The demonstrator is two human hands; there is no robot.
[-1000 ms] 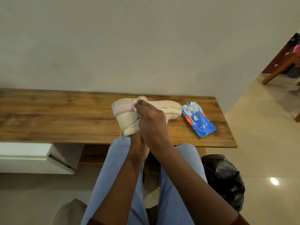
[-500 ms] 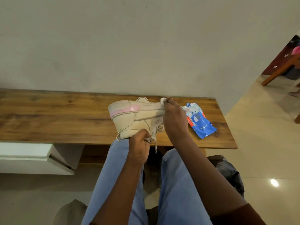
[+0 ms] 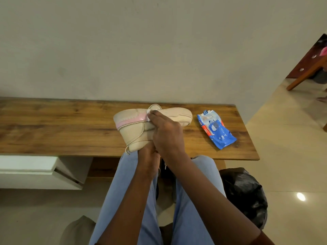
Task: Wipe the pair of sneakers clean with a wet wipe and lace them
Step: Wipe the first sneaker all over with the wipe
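Nearest to us are our two legs in light blue trousers (image 3: 187, 209), with both bare forearms reaching forward over them. On the floor to our right, just beside the right knee, sits a crumpled black bag (image 3: 244, 191). To our left, under the desk, a white drawer unit (image 3: 35, 172) stands with its front slightly ajar.

Our left hand (image 3: 147, 157) comes up from below and grips the lower, near end of the sneaker (image 3: 131, 128). Its fingers curl out of sight behind the shoe and under our right hand, so we cannot see how far they wrap. Our right hand (image 3: 166, 135) lies over the side of the sneaker. Its fingers are bent, and their tips pinch a small white wet wipe (image 3: 149, 115) against the upper, right next to the pink band.

The sneaker is cream coloured and turned on its side, heel to our left and toe to our right. It is held over the near half of the wooden desk (image 3: 53, 128); we cannot tell whether it touches the top. A loose lace (image 3: 134, 138) runs down its side and ends at the desk's near edge.

To the right of the sneaker, apart from it, a blue and white pack of wipes (image 3: 216, 132) lies flat on the desk. Beyond the desk is a plain pale wall (image 3: 159, 50), and at the far right stands some brown wooden furniture (image 3: 307, 68).
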